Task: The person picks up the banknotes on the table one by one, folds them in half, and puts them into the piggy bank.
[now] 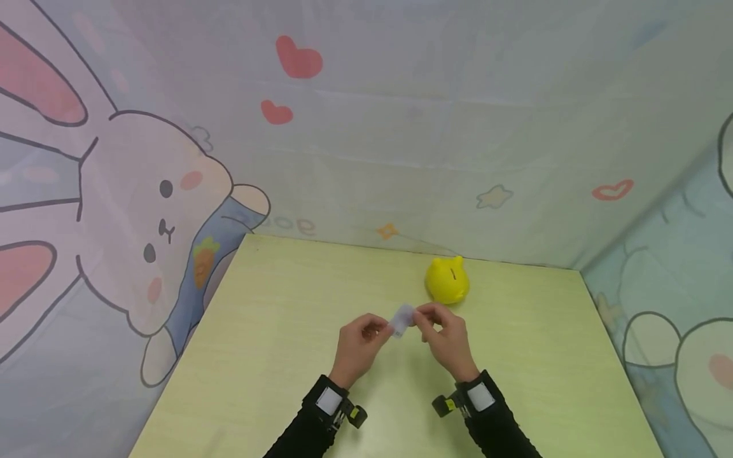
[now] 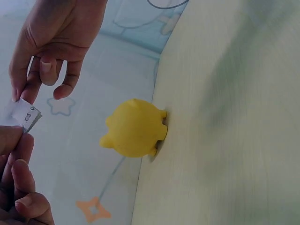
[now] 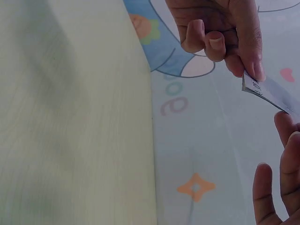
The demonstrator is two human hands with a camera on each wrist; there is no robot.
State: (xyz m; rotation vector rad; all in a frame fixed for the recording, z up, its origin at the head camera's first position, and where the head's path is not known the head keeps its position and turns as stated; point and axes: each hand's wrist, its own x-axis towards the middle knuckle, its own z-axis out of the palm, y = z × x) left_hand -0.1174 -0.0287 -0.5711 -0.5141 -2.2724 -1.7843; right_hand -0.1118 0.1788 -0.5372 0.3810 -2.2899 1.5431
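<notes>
Between my two hands, above the table, is a small folded banknote (image 1: pixel 403 320), pale greyish purple with fine dark print along one edge (image 2: pixel 27 115). My left hand (image 1: pixel 359 346) pinches one end between thumb and index finger. The opposite end is pinched by my right hand (image 1: pixel 445 336), its other fingers loosely bent. In the right wrist view the layers of the banknote (image 3: pixel 267 93) show at its edge. Just beyond my right hand, a yellow piggy bank (image 1: pixel 447 280) stands upright on the table, a dark slot on its top.
The pale wooden table (image 1: pixel 298 286) reaches back to a light fabric backdrop (image 1: pixel 401 140) printed with hearts, a star and a rabbit. The piggy bank stands near the table's back edge. Side cloths hang to the left and right.
</notes>
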